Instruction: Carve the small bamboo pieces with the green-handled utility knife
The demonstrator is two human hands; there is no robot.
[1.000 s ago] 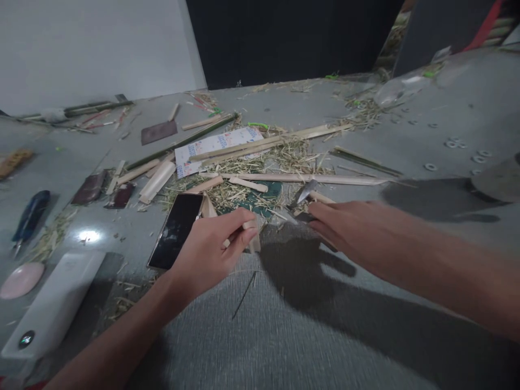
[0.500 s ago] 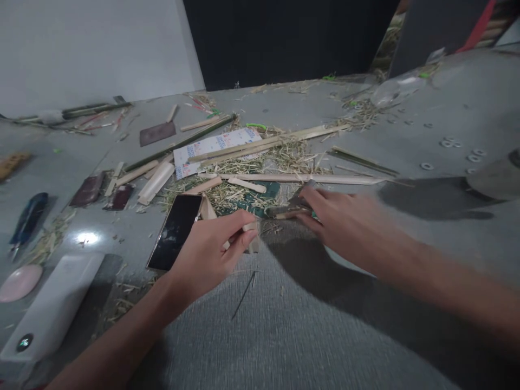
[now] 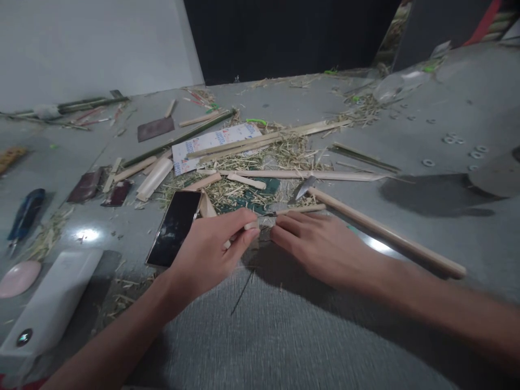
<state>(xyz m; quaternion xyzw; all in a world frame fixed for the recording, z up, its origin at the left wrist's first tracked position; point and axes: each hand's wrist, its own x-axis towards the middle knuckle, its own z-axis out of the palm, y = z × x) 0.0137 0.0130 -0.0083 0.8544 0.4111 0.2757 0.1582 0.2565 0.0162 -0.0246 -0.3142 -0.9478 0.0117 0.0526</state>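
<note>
My left hand (image 3: 217, 238) is closed in a pinch on a small pale piece of wood (image 3: 251, 225). Close to its fingertips, my right hand (image 3: 312, 241) lies low over the table, fingers bent and pressed together; whatever is under them is hidden. Just beyond the right fingers is a thin tool with a dark tip and a light wooden handle (image 3: 303, 209). A hammer-like tool with a pointed metal head and a long wooden handle (image 3: 385, 230) lies behind the right hand, touched by neither hand. Beside the left hand a black-screened phone (image 3: 175, 227) rests tilted.
Shavings (image 3: 292, 154), bamboo strips (image 3: 320, 175) and a printed white sheet (image 3: 217, 143) cover the middle. At left are a white power bank (image 3: 57, 298), a pink oval object (image 3: 19, 279) and a dark blue-handled tool (image 3: 27, 216). Metal washers (image 3: 449, 140) lie at right.
My right hand has moved left and nearer to me, away from the metal head. The long-handled tool now lies in plain sight. My left hand keeps its pinch almost in place.
</note>
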